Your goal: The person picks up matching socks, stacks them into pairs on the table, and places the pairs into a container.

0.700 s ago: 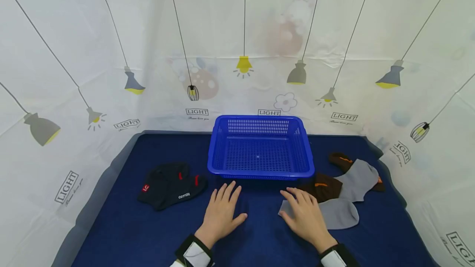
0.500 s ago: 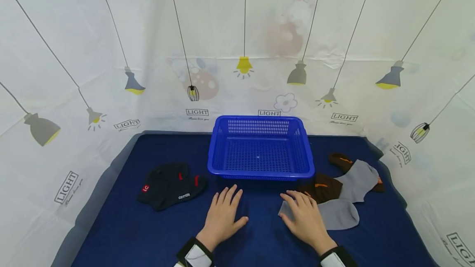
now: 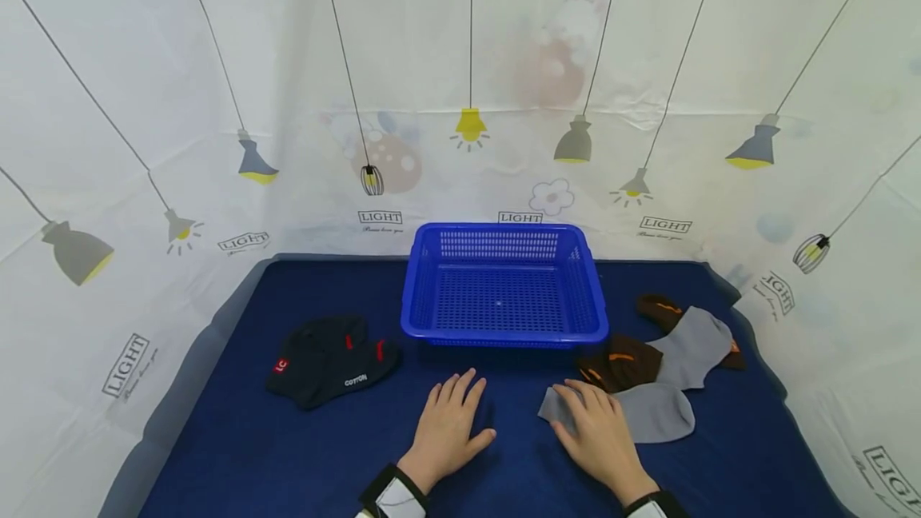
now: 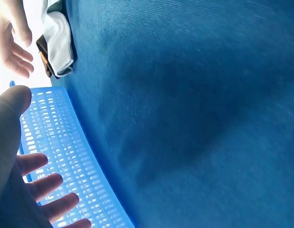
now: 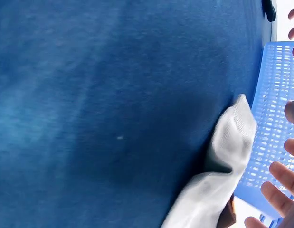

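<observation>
- L hand: fingers straight, spread apart, nothing in them; hangs over bare blue cloth, short of the blue basket.
- R hand: fingers apart too, nothing held; it's above one end of the near grey sock.
- Near brown sock sits just behind that one, by the basket's near right corner. Far grey sock lies partly over the far brown sock. Dark socks lie on the other side, left of the basket. All on the cloth, outside the basket.
- Risk: a low, wide pinch by R hand could snag brown along w/ grey, bc they're so close.
- Risk: tugging the far grey one could drag brown w/ it, due to the overlap.
- Risk: basket looks light — a forward bump from either hand's fingertips might shove it back.
- Risk: dark socks merge in color, so two could prob. get taken as one.
- Head view only: full layout, incl. red marks & "COTTON" lettering on the dark socks.
- R wrist view adds: a gap btwn R fingers and near grey sock, plus its raised fold; head view can't settle contact.
- L wrist view adds: L fingertips vs. basket's slotted side, shadow on cloth.
</observation>
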A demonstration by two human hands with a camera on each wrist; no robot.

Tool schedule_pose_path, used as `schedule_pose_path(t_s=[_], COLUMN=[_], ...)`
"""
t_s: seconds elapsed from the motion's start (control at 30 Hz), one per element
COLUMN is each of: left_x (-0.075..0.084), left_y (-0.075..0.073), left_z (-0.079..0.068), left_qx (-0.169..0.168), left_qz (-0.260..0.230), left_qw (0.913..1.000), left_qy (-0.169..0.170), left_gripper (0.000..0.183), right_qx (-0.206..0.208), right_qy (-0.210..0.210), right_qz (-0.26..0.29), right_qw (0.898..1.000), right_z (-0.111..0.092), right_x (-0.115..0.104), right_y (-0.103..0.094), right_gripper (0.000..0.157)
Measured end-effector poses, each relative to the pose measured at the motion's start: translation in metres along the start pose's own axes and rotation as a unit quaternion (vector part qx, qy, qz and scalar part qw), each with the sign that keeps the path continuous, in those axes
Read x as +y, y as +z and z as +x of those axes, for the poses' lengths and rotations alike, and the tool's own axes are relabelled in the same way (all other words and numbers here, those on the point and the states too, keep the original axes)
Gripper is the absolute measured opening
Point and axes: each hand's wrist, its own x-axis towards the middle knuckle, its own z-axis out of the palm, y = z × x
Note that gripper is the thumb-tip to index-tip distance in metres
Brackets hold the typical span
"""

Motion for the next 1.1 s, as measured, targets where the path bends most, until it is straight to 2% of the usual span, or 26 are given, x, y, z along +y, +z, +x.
schedule_pose_path(t_s=[0.27, 0.5, 0.6, 0.77, 0.8, 1.0, 1.03, 1.1], left_x=[0.011, 0.020, 0.026, 0.039, 0.045, 0.057, 0.056, 0.060], left_y=[-0.002, 0.007, 0.009, 0.006, -0.001, 0.010, 0.018, 0.017], left_z=[0.008, 0.017, 0.022, 0.030, 0.031, 0.039, 0.040, 0.042], left_qx=[0.000, -0.001, 0.002, 0.008, 0.009, 0.025, 0.027, 0.026], left_qz=[0.003, 0.001, -0.005, -0.030, -0.032, -0.037, -0.041, -0.043], left_qw=[0.9999, 0.9998, 0.9998, 0.9993, 0.9991, 0.9983, 0.9981, 0.9981], left_qy=[0.011, 0.020, 0.019, 0.022, 0.024, 0.036, 0.036, 0.036], left_gripper=[0.086, 0.088, 0.088, 0.087, 0.086, 0.087, 0.087, 0.086], right_qx=[-0.019, 0.006, -0.003, -0.012, -0.007, -0.001, -0.005, -0.009], right_qy=[0.046, 0.036, 0.040, 0.049, 0.047, 0.049, 0.054, 0.061], right_qz=[-0.002, -0.011, -0.011, -0.011, -0.012, -0.017, -0.017, -0.018], right_qw=[0.999, 0.999, 0.999, 0.999, 0.999, 0.999, 0.998, 0.998], right_z=[-0.012, -0.019, -0.021, -0.025, -0.026, -0.035, -0.035, -0.037], right_x=[0.011, 0.021, 0.025, 0.031, 0.033, 0.043, 0.045, 0.049], right_y=[-0.003, -0.004, -0.005, -0.005, -0.005, -0.006, -0.007, -0.007], right_gripper=[0.057, 0.063, 0.065, 0.068, 0.069, 0.074, 0.074, 0.074])
